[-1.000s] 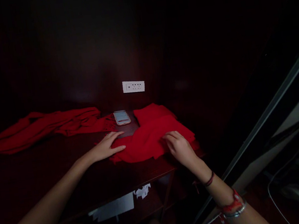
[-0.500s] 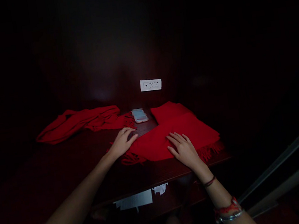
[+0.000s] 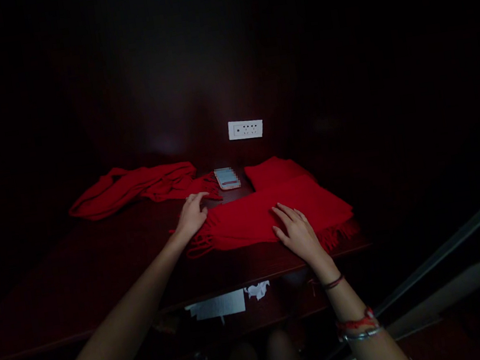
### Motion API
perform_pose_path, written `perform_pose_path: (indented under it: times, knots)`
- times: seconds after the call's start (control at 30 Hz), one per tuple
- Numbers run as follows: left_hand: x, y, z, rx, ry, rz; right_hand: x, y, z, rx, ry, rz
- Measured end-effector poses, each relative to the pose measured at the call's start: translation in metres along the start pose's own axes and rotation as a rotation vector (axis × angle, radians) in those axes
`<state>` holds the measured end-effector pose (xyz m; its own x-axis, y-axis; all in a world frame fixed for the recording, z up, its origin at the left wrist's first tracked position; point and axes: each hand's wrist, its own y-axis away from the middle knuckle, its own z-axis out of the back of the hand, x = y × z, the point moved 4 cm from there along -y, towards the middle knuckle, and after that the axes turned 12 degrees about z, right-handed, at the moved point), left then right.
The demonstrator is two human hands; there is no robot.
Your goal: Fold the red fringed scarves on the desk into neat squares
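Note:
A red fringed scarf (image 3: 246,221) lies folded flat on the dark wooden desk (image 3: 130,261), with fringe at its left end and under its right corner. My right hand (image 3: 298,234) rests open on the scarf, fingers spread over the front half. At the left fringe is my left hand (image 3: 192,216), its fingers stretched forward and thumb apart; whether it touches the cloth is hard to tell. A second red scarf (image 3: 134,189) lies loosely bunched at the back left, its fringe close beyond my left fingertips.
Between the two scarves lies a phone (image 3: 227,178) with a blurred screen. A white power socket (image 3: 246,129) is set in the dark back wall. Below the desk edge are papers (image 3: 222,304) and a crumpled white tissue (image 3: 258,290). The surroundings are very dark.
My left hand has shifted slightly left along the fringe, with thumb and fingers nearer each other. The folded scarf's left part looks straighter. The view has tilted a little.

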<state>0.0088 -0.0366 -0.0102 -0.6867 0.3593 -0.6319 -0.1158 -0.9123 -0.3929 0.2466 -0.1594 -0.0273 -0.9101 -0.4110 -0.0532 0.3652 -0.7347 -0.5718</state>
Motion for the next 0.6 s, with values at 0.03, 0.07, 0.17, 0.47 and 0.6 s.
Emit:
perform_pose_path:
  times: [0.03,0.07,0.17,0.47,0.6]
  knots:
    - [-0.006,0.004,0.001,-0.008,-0.066,-0.089,0.0,0.0,0.001,-0.012,-0.01,0.004]
    - [-0.013,0.01,0.001,0.029,-0.114,-0.19,0.001,0.0,0.002,-0.027,-0.022,0.012]
    - [-0.036,0.035,-0.009,0.347,-0.2,-0.479,0.003,0.0,0.006,-0.086,-0.081,0.075]
    - [-0.05,0.058,-0.017,0.466,-0.428,-0.677,0.016,0.002,0.012,-0.051,-0.261,0.277]
    - [-0.052,0.055,-0.013,0.407,-0.388,-0.63,0.018,0.002,0.013,-0.044,-0.276,0.307]
